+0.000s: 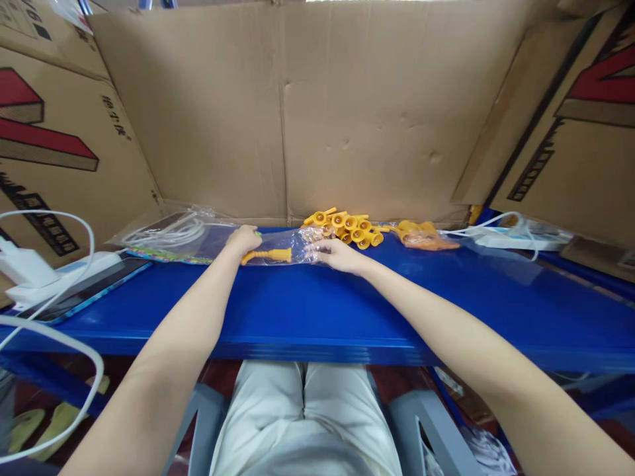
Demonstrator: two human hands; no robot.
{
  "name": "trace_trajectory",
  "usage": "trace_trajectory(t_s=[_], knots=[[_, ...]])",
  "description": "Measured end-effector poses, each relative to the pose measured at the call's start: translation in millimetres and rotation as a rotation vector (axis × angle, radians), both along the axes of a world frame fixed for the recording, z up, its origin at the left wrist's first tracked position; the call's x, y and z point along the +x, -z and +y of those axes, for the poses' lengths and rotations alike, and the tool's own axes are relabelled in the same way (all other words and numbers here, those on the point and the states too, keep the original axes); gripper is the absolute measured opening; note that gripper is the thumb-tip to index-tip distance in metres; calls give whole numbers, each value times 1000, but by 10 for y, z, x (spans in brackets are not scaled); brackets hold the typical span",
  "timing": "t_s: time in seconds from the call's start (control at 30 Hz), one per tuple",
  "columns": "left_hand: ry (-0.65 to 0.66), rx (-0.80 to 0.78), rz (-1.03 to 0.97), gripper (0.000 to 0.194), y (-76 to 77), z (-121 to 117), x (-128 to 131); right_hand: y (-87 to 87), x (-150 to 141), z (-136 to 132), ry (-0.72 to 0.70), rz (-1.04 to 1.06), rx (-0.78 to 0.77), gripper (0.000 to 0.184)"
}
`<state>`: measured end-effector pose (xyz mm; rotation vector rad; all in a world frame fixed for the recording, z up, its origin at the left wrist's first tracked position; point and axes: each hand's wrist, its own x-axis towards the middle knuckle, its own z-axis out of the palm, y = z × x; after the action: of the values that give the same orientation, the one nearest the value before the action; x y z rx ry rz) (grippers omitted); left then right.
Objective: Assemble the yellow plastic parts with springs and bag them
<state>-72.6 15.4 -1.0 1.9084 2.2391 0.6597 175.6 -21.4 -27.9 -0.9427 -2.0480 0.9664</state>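
Note:
A clear plastic bag point(272, 239) lies stretched between my two hands over the blue shelf. Inside it shows an orange plastic piece point(275, 254) with a ridged stem and a cup-shaped end. My left hand point(242, 239) is closed on the bag's left end, its fingertips partly hidden. At the crinkled right end, my right hand point(336, 255) grips the plastic between thumb and fingers. Just beyond my right hand is a pile of similar orange pieces point(351, 228), several cup openings facing me. More orange pieces lie in a clear bag point(424, 235) farther right.
A bag with a coiled white cable point(173, 231) lies at left, near a white power strip point(64, 277) and a dark tablet-like slab point(94, 287). Another power strip point(516, 238) sits at right. Cardboard point(367, 119) walls the back and sides of the blue shelf point(317, 307).

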Motion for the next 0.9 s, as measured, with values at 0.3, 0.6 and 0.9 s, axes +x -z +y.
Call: trace_trajectory(t_s=[0.3,0.6,0.9], knots=[[-70,162,328,71,-21,-170,136,-134,304,290,536,276,195,23],[291,-200,221,58,196,68,248,-65,952,522,1000,-135,460,35],[309,-139,130,47,194,89,204,84,1112,653,799,-640,214,25]])
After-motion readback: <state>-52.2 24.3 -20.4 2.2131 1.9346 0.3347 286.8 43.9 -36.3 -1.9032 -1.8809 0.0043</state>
